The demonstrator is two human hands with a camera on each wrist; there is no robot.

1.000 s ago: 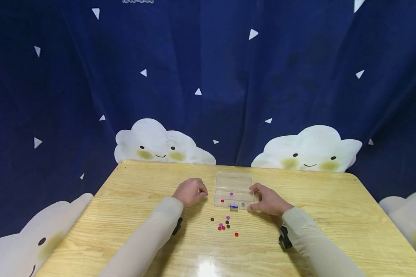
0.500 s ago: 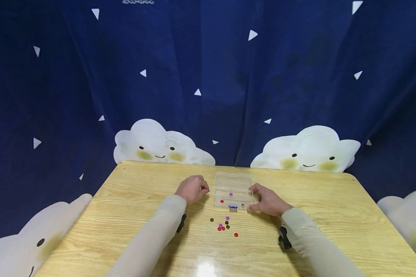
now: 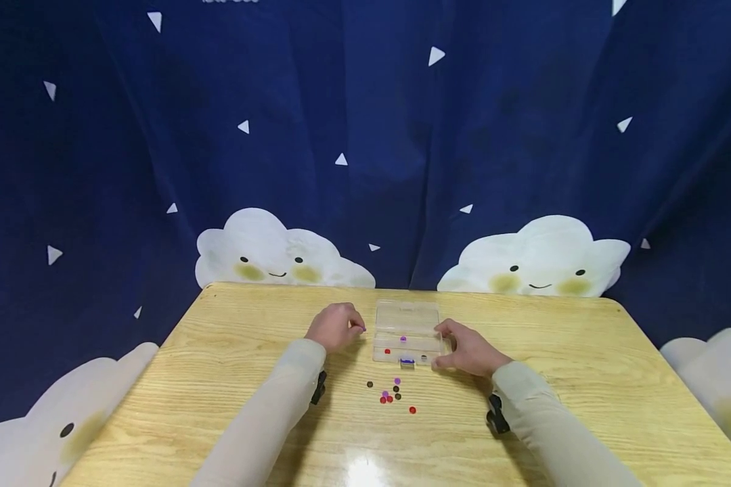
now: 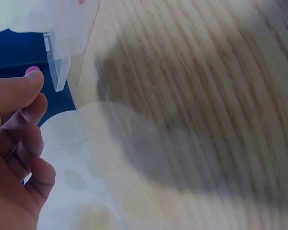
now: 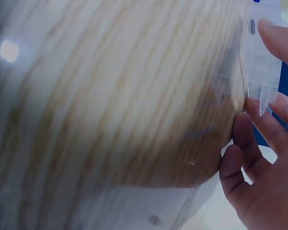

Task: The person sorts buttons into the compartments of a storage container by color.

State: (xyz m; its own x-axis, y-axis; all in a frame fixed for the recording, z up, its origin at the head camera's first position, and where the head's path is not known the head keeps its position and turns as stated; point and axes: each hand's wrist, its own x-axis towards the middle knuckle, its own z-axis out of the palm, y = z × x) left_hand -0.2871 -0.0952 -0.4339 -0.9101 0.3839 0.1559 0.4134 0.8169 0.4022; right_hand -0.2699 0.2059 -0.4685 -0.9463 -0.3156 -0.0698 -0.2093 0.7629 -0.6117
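A clear plastic box [image 3: 405,314] lies on the table with its lid tipped back; a blue mark shows at its front latch. Inside it are a purple piece [image 3: 403,339], a red piece [image 3: 387,351] and a dark piece [image 3: 423,358], all small and round. My right hand [image 3: 472,350] holds the box's right end, thumb at the front and fingers behind. Just left of the box, my left hand [image 3: 335,327] pinches a small round purple piece [image 4: 32,70] between thumb and index finger, a little above the table. Most of that piece is hidden by the fingertips.
In front of the box lie several more small round pieces, among them a red one [image 3: 412,410], a black one [image 3: 369,384] and a purple one [image 3: 397,381]. The wooden table [image 3: 231,379] ends at a dark blue curtain [image 3: 317,169] with white clouds.
My left hand has risen slightly away from me, still pinching the purple piece. The right hand keeps its hold on the box. The whole head view has shifted slightly.
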